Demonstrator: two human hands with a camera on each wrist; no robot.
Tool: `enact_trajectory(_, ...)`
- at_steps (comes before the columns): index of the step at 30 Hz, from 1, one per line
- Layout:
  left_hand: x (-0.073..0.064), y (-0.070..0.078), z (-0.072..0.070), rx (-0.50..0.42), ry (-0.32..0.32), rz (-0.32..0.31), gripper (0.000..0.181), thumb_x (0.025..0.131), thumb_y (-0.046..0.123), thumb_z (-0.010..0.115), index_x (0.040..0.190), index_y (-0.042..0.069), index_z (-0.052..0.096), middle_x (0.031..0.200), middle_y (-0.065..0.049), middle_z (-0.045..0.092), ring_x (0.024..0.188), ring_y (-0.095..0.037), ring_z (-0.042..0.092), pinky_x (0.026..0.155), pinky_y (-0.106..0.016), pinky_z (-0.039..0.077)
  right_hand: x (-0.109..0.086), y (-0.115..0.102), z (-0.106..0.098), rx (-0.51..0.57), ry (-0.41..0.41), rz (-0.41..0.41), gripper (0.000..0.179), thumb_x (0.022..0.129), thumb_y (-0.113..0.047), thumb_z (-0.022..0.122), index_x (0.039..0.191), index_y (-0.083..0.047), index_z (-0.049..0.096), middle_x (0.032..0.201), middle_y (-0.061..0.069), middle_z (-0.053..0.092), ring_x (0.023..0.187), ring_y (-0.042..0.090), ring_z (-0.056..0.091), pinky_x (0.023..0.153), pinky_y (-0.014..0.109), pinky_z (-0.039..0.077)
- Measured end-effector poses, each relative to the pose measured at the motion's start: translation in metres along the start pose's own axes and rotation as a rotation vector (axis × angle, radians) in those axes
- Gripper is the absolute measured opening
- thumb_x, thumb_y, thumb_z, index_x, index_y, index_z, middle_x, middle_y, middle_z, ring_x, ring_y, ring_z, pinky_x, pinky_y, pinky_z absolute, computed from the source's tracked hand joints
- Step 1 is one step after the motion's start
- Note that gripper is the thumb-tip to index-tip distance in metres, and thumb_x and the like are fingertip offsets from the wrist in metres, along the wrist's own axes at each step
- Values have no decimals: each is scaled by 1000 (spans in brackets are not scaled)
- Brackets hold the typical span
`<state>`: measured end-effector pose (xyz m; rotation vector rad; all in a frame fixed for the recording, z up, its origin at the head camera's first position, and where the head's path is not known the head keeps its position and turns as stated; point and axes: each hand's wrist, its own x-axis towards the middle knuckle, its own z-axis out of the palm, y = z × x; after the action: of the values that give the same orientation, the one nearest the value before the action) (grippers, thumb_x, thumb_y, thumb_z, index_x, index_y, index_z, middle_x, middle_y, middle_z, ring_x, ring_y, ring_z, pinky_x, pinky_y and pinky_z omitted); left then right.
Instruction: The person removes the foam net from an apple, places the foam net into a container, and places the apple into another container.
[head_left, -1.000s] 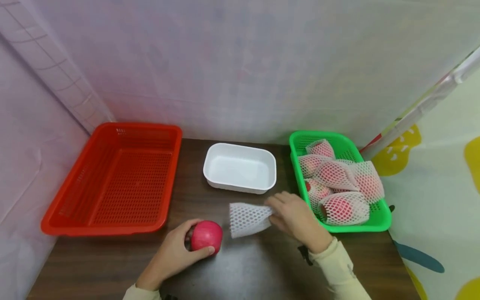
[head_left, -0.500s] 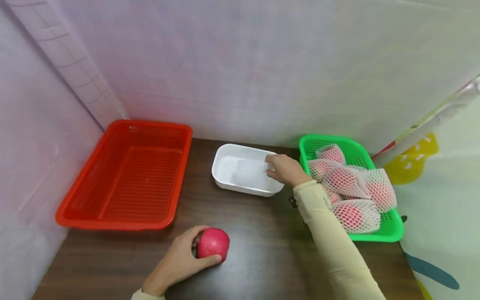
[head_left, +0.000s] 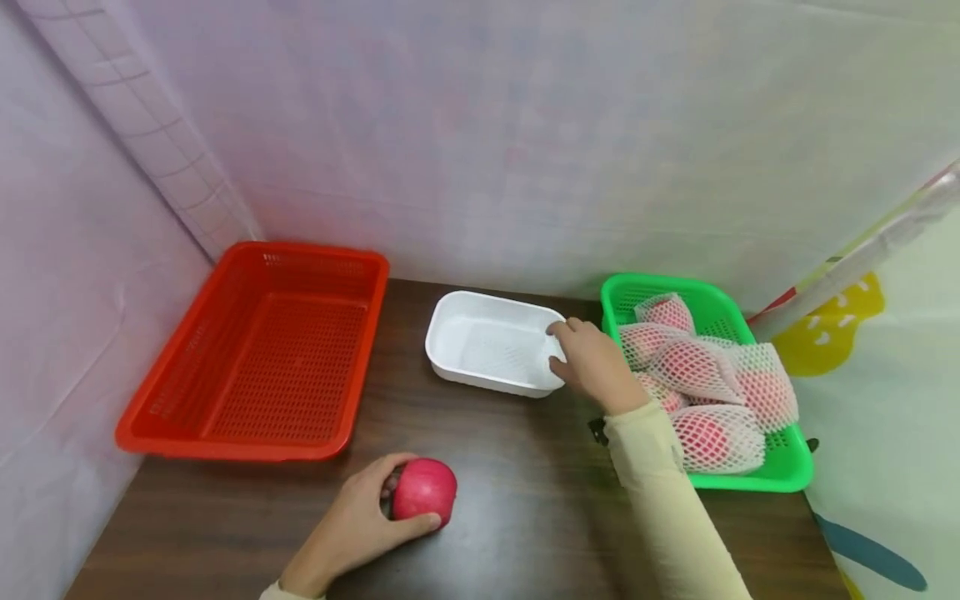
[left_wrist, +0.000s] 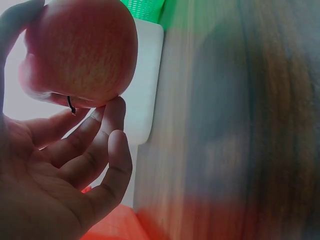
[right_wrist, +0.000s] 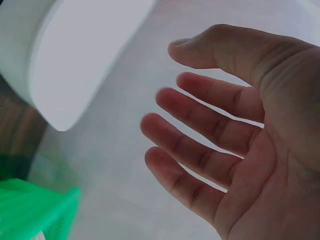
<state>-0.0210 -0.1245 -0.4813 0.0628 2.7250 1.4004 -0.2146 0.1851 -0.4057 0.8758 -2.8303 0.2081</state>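
Red basket: it (head_left: 247, 448) stands at your far left, its floor bare, probably set there to be within your left hand's reach.
Left hand: yours (head_left: 352, 518) grips the apple, thumb on the near side and fingers curled behind, likely to stop it rolling.
Apple: unwrapped (head_left: 425, 492), before you on the near side of the tabletop (head_left: 517, 467), stem turned toward your palm; whether it bears on the wood you cannot tell.
White tray: it (head_left: 491, 384) sits between the two baskets, seemingly as a shared middle spot.
Mesh sleeve: faint white netting (head_left: 504, 352), lying flat inside the tray.
Right hand: your (head_left: 596, 364) fingers are loose and slightly spread over the tray's right end, pinching nothing.
Green basket: at far right (head_left: 757, 482), heaped with netted fruits (head_left: 688, 362), the netting presumably cushioning them.
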Motion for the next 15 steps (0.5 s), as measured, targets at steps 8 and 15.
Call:
enact_trajectory(8,3,13,-9,25,-11,-10,74,63,58,89,123,23,63,104,8,64,84,-7,57,72,-34,53,-76,-34,-2,88,238,-148,35,78,-13,83,107,-3,67,94,8,68,83,28,64,70,41,54)
enact_trajectory(15,28,54,-75,324,16,144,84,67,73,78,125,14,61,108,-1,65,89,-17,61,69,-37,53,-110,-38,6,119,173,-34,34,78,-18,85,106,-8,70,96,3,68,85,22,64,71,37,54)
